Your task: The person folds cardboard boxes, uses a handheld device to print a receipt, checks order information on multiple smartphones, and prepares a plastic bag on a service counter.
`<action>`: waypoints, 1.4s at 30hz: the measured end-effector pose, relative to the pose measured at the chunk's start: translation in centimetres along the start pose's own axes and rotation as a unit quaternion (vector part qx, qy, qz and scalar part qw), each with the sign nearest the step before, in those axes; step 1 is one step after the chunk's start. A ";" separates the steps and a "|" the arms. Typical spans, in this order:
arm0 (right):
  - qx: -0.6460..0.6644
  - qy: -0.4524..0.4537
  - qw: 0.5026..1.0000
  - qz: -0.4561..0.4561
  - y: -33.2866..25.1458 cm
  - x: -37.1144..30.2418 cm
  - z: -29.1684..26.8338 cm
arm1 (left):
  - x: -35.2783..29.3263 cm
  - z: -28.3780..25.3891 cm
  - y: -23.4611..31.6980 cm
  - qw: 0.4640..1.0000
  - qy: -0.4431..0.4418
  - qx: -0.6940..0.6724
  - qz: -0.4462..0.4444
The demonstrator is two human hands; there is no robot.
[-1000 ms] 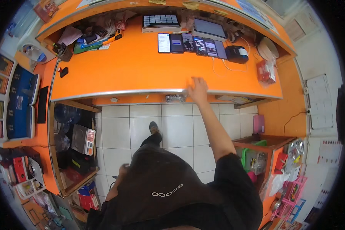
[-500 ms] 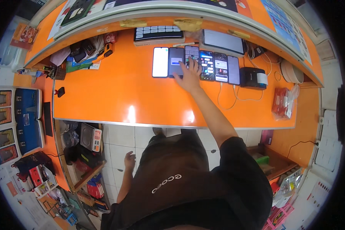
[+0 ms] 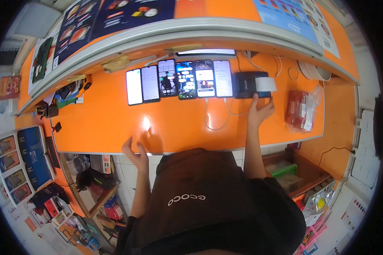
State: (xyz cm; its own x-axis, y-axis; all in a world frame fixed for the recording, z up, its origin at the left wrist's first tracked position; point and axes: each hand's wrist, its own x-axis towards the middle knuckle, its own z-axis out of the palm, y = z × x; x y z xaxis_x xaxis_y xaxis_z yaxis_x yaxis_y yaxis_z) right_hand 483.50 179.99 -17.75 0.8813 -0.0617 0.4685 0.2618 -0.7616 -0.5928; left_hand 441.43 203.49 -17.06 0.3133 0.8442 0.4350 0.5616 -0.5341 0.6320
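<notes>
Left hand empty, fingers loose | right hand: grip unclear | black printer just ahead of right, well apart from left

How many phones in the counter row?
6, left of the black printer, left to right: first phone, second phone, third phone, fourth phone, fifth phone, sixth phone. None hidden.
</notes>
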 end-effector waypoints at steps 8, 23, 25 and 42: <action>0.062 -0.054 0.991 -0.105 -2.7 5.1 2.6 | 7.5 15.8 15.1 0.893 -0.316 -0.138 0.289; 0.287 -0.278 0.905 -0.144 -7.1 -0.3 -3.9 | 2.0 26.0 24.8 0.775 -0.542 -0.091 0.313; 0.276 -0.286 0.905 -0.151 -6.7 -0.5 -4.1 | 1.6 26.4 24.5 0.788 -0.519 -0.098 0.316; 0.359 -0.249 0.894 -0.094 -9.4 1.0 -5.8 | 2.9 25.9 26.4 0.770 -0.549 -0.037 0.323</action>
State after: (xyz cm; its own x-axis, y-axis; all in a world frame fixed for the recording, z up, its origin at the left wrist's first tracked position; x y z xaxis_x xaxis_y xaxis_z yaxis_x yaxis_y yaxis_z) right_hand 479.63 183.39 -7.89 0.8138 0.4558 0.3606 0.4517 -0.1056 -0.8859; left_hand 476.97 193.00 -15.70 0.9903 -0.0909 -0.1048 -0.0162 -0.8260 0.5634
